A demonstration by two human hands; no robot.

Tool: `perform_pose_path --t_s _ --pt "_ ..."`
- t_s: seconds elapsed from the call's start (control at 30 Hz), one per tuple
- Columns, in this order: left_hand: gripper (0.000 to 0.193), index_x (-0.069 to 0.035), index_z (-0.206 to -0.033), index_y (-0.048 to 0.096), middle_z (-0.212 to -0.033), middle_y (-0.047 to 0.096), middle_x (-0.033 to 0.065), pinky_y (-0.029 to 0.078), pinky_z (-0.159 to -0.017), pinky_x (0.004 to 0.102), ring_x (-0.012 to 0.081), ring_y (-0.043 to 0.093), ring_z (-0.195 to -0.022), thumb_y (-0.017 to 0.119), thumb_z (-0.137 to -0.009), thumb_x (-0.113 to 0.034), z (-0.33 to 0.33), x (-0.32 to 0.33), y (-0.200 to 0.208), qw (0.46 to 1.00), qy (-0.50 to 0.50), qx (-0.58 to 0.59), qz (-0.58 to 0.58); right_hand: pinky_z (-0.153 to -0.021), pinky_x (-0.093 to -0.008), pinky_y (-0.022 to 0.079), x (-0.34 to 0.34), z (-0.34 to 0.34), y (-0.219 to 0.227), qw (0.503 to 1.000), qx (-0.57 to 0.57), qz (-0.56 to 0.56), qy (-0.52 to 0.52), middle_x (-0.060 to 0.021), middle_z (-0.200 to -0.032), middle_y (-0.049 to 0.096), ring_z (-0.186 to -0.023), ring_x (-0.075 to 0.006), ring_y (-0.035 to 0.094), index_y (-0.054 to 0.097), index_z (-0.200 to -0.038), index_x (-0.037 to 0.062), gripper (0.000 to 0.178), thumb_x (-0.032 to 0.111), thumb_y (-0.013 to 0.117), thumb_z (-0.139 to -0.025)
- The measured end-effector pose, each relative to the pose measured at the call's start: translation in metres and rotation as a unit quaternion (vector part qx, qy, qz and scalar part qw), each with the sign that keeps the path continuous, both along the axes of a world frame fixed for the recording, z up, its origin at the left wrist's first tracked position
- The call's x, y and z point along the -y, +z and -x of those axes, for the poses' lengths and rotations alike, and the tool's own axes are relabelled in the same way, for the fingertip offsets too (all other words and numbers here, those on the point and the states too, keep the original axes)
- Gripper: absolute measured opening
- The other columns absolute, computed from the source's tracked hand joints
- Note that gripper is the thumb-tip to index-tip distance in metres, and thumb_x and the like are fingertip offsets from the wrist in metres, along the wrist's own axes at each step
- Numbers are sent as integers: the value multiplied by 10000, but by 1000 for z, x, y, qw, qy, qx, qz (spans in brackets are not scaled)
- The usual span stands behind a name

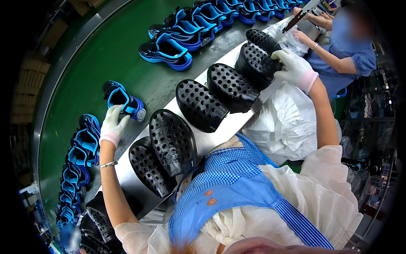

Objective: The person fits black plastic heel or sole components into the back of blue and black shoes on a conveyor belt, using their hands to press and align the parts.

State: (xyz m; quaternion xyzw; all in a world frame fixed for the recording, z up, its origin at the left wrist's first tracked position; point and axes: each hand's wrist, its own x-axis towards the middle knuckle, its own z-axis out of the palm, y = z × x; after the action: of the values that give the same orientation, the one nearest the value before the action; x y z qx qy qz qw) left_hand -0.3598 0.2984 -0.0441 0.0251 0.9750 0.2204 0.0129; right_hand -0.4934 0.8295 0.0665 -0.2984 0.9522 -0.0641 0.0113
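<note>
My left hand (114, 123), in a white glove with a pink cuff, pinches the collar of a black and blue sneaker (122, 99) on the green conveyor belt. My right hand (292, 67), gloved the same way, closes on the side of a black perforated shoe form (256, 63) at the far end of a metal ledge. Another black form (263, 40) leans against that one. Nearer me along the ledge stand more forms: one beside it (232, 86), one in the middle (201, 105), and an overlapping pair (172, 142) between my arms.
Rows of blue and black sneakers (169, 53) line the belt (97, 55) at the back and at the left (76, 169). White crumpled sheeting (285, 120) bulges below my right arm. A co-worker (342, 51) handles clear plastic at the upper right. More black forms (99, 218) lie lower left.
</note>
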Motion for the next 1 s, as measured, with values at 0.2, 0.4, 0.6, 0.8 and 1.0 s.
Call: perform_pose_path --t_s 0.2,0.4,0.6,0.8,1.0 --pt "390 -42 -1171 561 -1180 544 171 468 -889 368 336 577 -1015 636 -819 -191 -10 0 0 999 21 -47 8 -744 -350 479 -1 10 5 998 44 -36 15 -121 -919 548 -828 -268 586 526 -962 39 389 149 728 -649" --pt "375 -40 -1162 571 -1167 549 168 477 -847 352 308 591 -947 634 -825 -193 -13 -6 9 997 36 -54 -29 -708 -305 471 10 -3 46 999 49 -10 -2 -86 -874 524 -777 -211 562 544 -933 34 358 129 736 -645" --pt "407 1 -1245 533 -1216 560 150 446 -912 345 266 565 -1072 557 -909 -228 -10 -20 44 989 80 -89 -85 -712 -291 502 84 -13 80 991 -2 92 93 -66 -912 578 -790 -188 619 581 -984 40 401 192 782 -672" --pt "585 -6 -1390 332 -1277 510 149 446 -963 386 238 562 -1091 401 -984 -421 -11 -70 87 681 83 11 -727 -722 -291 511 221 -34 64 918 83 202 330 -80 -888 584 -785 -198 612 591 -954 28 379 221 766 -680" --pt "502 28 -1232 473 -1054 612 179 521 -849 354 255 614 -966 450 -961 -394 -32 -37 79 589 114 -151 -785 -758 -331 515 327 -43 24 855 133 297 405 -166 -887 644 -817 -264 641 609 -984 -20 442 340 706 -746"
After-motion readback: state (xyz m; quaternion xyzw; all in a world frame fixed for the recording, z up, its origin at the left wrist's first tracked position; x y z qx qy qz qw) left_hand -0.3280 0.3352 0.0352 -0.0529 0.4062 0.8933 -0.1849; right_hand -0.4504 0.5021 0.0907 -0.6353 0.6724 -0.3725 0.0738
